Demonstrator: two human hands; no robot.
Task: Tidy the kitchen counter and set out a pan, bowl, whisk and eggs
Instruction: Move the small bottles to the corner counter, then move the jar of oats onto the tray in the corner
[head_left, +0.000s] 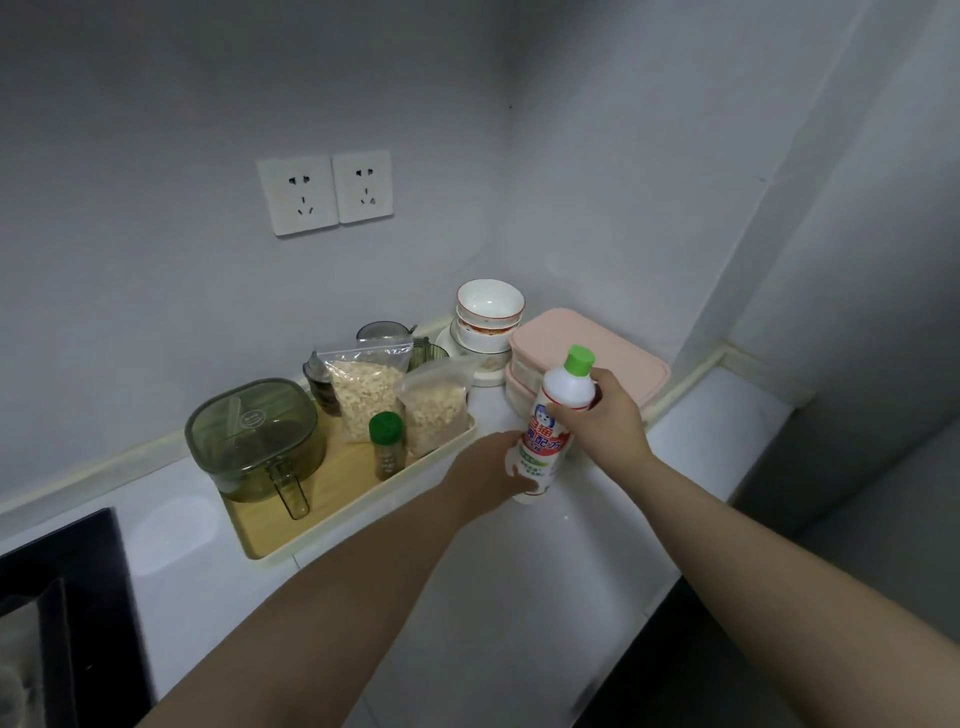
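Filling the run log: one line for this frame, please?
phase: tidying | both hands on white bottle, tilted | left hand at base | right hand near neck | beside tray | pan, whisk, eggs: not visible

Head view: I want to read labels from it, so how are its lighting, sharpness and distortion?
Head view: dim, even, bluish light; soft reflected patch on the counter; wide-angle bending of the walls; white bottle label reasonably sharp; forearms and black sink at the edge blurred.
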